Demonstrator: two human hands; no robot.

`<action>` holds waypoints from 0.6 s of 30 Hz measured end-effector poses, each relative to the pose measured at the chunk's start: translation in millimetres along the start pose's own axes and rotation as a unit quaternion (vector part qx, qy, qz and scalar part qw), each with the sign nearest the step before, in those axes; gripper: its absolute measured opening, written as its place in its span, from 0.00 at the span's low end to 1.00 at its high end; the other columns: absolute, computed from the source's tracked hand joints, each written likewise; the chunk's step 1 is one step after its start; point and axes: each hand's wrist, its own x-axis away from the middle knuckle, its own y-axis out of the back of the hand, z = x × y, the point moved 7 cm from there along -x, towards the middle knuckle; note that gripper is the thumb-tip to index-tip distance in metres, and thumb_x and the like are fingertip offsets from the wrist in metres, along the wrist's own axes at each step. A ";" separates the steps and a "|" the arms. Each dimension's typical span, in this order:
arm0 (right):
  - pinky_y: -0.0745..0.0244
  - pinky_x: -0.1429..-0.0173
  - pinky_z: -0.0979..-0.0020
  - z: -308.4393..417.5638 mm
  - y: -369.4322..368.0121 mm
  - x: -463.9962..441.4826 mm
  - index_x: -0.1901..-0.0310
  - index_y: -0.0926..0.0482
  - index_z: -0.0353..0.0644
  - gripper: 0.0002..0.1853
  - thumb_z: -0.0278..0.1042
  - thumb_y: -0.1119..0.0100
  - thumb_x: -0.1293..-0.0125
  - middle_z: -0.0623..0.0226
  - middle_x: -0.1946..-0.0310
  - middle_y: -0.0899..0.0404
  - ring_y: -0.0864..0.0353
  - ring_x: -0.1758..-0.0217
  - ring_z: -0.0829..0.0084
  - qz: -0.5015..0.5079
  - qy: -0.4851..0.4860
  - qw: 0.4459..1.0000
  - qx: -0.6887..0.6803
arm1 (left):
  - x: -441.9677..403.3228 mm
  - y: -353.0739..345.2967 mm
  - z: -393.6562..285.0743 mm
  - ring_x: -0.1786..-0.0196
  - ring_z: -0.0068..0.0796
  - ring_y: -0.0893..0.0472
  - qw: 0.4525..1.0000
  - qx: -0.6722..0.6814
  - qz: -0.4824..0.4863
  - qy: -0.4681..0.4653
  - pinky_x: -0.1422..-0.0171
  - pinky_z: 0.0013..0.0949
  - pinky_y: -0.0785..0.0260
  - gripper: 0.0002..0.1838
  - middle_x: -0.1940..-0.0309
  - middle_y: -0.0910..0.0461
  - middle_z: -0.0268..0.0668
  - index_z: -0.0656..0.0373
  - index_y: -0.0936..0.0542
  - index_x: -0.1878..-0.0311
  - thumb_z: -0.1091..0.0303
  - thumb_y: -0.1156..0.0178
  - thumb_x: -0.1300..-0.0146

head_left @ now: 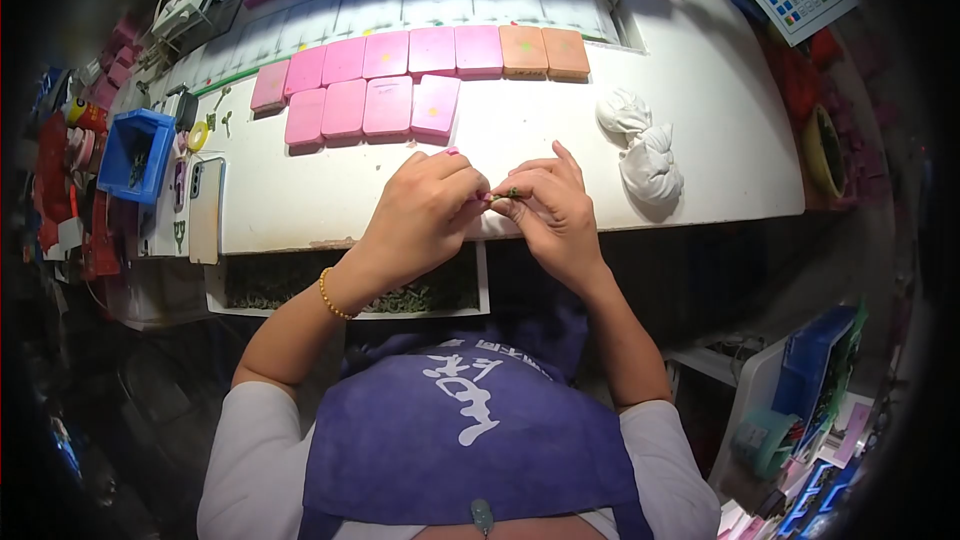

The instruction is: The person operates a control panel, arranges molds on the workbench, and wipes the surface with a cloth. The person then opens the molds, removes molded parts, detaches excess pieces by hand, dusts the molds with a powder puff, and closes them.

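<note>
In the head view, a person in a purple apron (390, 450) works at a white table (720, 130), pinching a small green piece (512, 194) just above its near edge. The left hand (430, 190), fingers curled nearly closed, grips the piece's left end; the right hand (552, 205) holds its green part between thumb and fingertips, other fingers loosely raised. Mid-table, pink blocks (344, 58) form two rows, with orange blocks (524, 51) ending the farther; a white cloth bundle (650, 165) lies table right.
</note>
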 end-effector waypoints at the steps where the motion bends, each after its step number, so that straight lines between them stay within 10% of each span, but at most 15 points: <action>1: 0.49 0.21 0.47 -0.4 0.1 -0.2 0.61 0.15 0.47 0.07 0.26 0.30 0.41 0.71 0.65 0.17 0.19 0.51 0.69 0.001 -0.001 1.000 0.001 | -0.2 -0.7 0.8 0.65 0.41 0.25 1.000 0.001 0.002 0.004 0.59 0.40 0.35 0.08 0.70 0.25 0.38 0.59 0.21 0.64 0.79 0.35 0.47; 8: 0.49 0.21 0.46 -10.5 -2.4 2.0 0.52 0.17 0.44 0.15 0.33 0.28 0.40 0.68 0.57 0.17 0.20 0.49 0.68 0.018 -0.053 0.996 -0.066 | -2.7 1.3 4.2 0.65 0.42 0.24 0.999 0.028 0.004 0.025 0.57 0.40 0.33 0.07 0.69 0.24 0.40 0.60 0.21 0.63 0.79 0.35 0.44; 13: 0.36 0.26 0.57 -20.3 4.6 7.1 0.35 0.27 0.40 0.33 0.41 0.25 0.39 0.60 0.45 0.19 0.20 0.44 0.65 -0.054 -0.155 0.971 -0.174 | 3.5 -0.4 26.3 0.58 0.24 0.18 0.947 0.251 0.022 0.202 0.53 0.29 0.25 0.06 0.62 0.16 0.34 0.63 0.18 0.58 0.76 0.33 0.37; 18: 0.24 0.48 0.73 -1.6 -6.2 14.3 0.47 0.17 0.38 0.15 0.33 0.32 0.32 0.60 0.47 0.17 0.19 0.46 0.73 -0.068 -0.127 0.965 -0.219 | 16.7 -11.2 31.9 0.54 0.18 0.17 0.816 0.514 -0.082 0.249 0.46 0.26 0.24 0.06 0.58 0.15 0.32 0.60 0.17 0.56 0.76 0.32 0.35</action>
